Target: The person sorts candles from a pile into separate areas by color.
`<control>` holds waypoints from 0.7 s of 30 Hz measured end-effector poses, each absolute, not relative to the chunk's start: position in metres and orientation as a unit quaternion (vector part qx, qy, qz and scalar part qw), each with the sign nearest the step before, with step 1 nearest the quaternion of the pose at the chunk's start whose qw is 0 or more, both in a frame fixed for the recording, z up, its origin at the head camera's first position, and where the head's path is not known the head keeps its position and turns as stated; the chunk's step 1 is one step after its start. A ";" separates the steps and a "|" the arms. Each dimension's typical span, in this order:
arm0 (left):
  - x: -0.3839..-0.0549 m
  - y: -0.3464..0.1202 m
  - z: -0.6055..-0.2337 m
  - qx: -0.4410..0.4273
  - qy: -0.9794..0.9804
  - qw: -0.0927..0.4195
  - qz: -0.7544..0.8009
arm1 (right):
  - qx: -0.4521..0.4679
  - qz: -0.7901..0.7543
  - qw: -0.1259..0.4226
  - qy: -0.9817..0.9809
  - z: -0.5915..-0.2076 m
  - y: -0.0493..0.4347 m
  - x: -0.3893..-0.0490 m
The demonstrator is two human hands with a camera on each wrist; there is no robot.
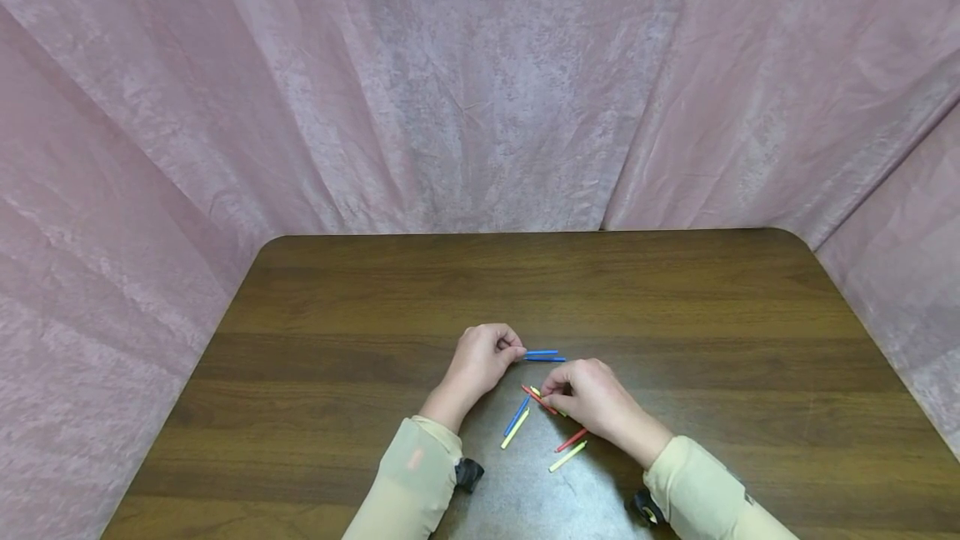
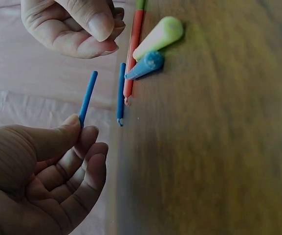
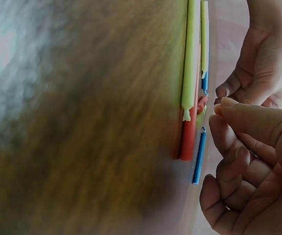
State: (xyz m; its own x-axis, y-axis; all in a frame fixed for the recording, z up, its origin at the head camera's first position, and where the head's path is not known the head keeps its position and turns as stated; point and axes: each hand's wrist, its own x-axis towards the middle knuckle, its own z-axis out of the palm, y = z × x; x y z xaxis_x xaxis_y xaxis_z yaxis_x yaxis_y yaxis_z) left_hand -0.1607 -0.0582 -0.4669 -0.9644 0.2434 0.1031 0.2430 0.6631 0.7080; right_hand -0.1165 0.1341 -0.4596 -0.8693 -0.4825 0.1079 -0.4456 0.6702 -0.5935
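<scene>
My left hand [image 1: 480, 357] pinches one end of a thin blue candle [image 2: 88, 99] between thumb and forefinger, holding it just above the table. Beneath it, a second blue candle [image 2: 121, 93] lies on the wood. My right hand [image 1: 596, 394] hovers over a red candle [image 1: 534, 395] crossing a yellow-green one, its fingers loosely bent; I see nothing between them. Nearer me lie another blue candle [image 1: 516, 416] and a yellow candle [image 1: 515, 429], side by side. Below the right hand are a red candle [image 1: 572, 441], partly covered by it, and a pale yellow candle [image 1: 567, 457].
The brown wooden table [image 1: 337, 307] has rounded far corners. Pink curtains [image 1: 480, 90] hang behind it and along both sides. Dark wrist cameras [image 1: 469, 474] sit under the cream sleeves [image 1: 412, 465].
</scene>
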 end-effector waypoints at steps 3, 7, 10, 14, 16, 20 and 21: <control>-0.162 -0.057 -0.467 0.137 0.913 0.005 0.384 | -0.257 -0.317 0.031 0.912 -0.460 0.134 -0.117; -0.165 -0.055 -0.467 0.143 0.914 0.008 0.379 | -0.258 -0.315 0.035 0.912 -0.461 0.133 -0.118; -0.167 -0.053 -0.468 0.148 0.918 0.006 0.367 | -0.258 -0.314 0.035 0.913 -0.462 0.133 -0.118; -0.168 -0.052 -0.469 0.149 0.922 0.006 0.357 | -0.260 -0.313 0.032 0.913 -0.462 0.132 -0.118; -0.169 -0.051 -0.468 0.149 0.923 0.007 0.354 | -0.262 -0.312 0.032 0.913 -0.462 0.131 -0.118; -0.169 -0.050 -0.468 0.152 0.928 0.005 0.341 | -0.267 -0.307 0.026 0.913 -0.461 0.128 -0.118; -0.170 -0.050 -0.468 0.152 0.929 0.004 0.338 | -0.269 -0.307 0.024 0.912 -0.461 0.128 -0.119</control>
State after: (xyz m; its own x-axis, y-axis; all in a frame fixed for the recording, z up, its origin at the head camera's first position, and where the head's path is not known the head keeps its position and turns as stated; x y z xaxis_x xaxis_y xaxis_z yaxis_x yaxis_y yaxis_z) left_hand -0.1696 -0.0499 -0.4678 -0.9536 0.2858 0.0950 0.2799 0.7249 0.6294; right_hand -0.1187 0.1277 -0.4612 -0.8538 -0.5064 0.1209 -0.4764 0.6664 -0.5735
